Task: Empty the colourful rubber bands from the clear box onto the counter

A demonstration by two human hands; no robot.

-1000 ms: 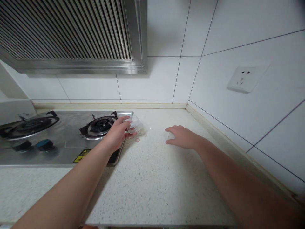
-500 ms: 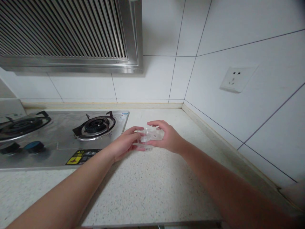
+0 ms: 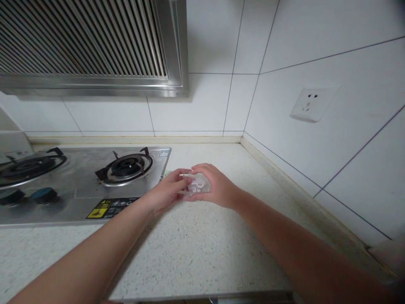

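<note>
A small clear plastic piece, like a see-through cover or case (image 3: 200, 183), sits between my two hands above the counter. My left hand (image 3: 172, 188) grips its left side, with the thumb laid across and the other fingers partly hidden behind. My right hand (image 3: 217, 183) closes round the right side, thumb at the near edge and fingers over the far edge. The fingertips of both hands nearly meet at the top. Whether the plastic is one part or two fitted together, I cannot tell.
A gas stove (image 3: 76, 194) with two burners and knobs stands at the left, under a range hood (image 3: 95, 84). Something small and green-patterned (image 3: 166, 174) shows behind my left hand. The speckled counter (image 3: 196, 249) meets tiled walls; a socket (image 3: 314, 104) is on the right.
My right hand has moved left, closer to my left hand, with the clear plastic. The view has shifted slightly, and a green-patterned thing now shows behind my left hand.
</note>
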